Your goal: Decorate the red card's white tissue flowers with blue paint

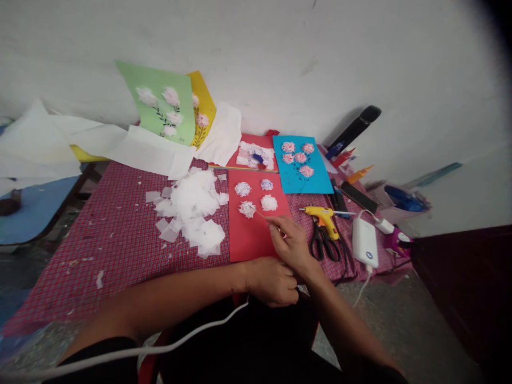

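Observation:
My right hand [290, 240] is closed in a pinch around a thin stick [261, 215]. The stick's far end touches a white tissue-paper flower [247, 209] on a red sheet of paper [252, 242]. A plain white flower [269, 202] and two flowers with bluish specks, one of them a speckled flower [242, 189] at the upper left, are on the same sheet. By the sheet's lower edge, below my right wrist, my left hand [272, 281] is curled closed; its palm and whatever it may hold are hidden.
Left of the sheet lies a pile of white tissue squares [192, 205]. Flower cards, a blue card [304, 181] and a green card [176, 90], stand behind. To the right are a yellow glue gun [325, 216], black scissors [323, 245] and a white power bank [365, 242] with cables.

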Tool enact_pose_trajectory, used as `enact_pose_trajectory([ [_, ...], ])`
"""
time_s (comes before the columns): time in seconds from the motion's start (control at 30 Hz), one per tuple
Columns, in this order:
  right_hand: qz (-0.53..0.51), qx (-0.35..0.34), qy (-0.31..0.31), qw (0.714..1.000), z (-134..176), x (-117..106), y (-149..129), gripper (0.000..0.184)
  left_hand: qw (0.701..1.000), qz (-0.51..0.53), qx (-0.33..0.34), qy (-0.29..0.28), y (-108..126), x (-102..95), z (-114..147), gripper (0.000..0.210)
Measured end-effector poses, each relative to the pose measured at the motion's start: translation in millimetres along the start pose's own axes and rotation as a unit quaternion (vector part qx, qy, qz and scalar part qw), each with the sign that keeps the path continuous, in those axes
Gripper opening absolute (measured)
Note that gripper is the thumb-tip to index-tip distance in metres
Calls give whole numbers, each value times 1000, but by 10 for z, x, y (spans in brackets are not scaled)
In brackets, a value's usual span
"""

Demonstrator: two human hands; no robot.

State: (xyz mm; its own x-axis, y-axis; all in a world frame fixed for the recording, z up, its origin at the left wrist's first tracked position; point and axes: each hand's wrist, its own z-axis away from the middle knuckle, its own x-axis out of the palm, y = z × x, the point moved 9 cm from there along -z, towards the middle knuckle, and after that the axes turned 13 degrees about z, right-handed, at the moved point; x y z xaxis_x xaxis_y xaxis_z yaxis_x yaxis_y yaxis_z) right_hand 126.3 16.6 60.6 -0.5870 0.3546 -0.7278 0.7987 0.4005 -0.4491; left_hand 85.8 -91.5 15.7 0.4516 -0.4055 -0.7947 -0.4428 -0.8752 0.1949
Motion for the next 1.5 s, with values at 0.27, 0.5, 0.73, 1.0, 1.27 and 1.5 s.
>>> enact_pose_trajectory([
  [0.27, 9, 0, 2, 1000, -14, 4, -5, 25, 1000, 1, 7, 20, 0, -26, 9, 21],
  [0.5, -8, -1, -4, 1000, -63, 14, -26, 24, 1000, 1, 1, -4, -11, 24, 10, 19],
  [0.73, 9, -16, 3, 1000, -145, 11, -1, 23, 1000, 2, -8, 9, -14, 1, 8, 23],
  [1.0, -2, -10, -14, 1000, -154, 25, -9, 22, 1000, -2, -6, 3, -8, 13, 15, 22],
  [1.27, -21, -28, -10, 999, -168, -18, -56, 22, 1000, 6, -8, 2, -15, 30, 21, 24],
  [1.5, -13, -26, -9, 1000, -150, -28, -40, 21, 1000, -3, -9, -3, -10, 33, 24, 21],
])
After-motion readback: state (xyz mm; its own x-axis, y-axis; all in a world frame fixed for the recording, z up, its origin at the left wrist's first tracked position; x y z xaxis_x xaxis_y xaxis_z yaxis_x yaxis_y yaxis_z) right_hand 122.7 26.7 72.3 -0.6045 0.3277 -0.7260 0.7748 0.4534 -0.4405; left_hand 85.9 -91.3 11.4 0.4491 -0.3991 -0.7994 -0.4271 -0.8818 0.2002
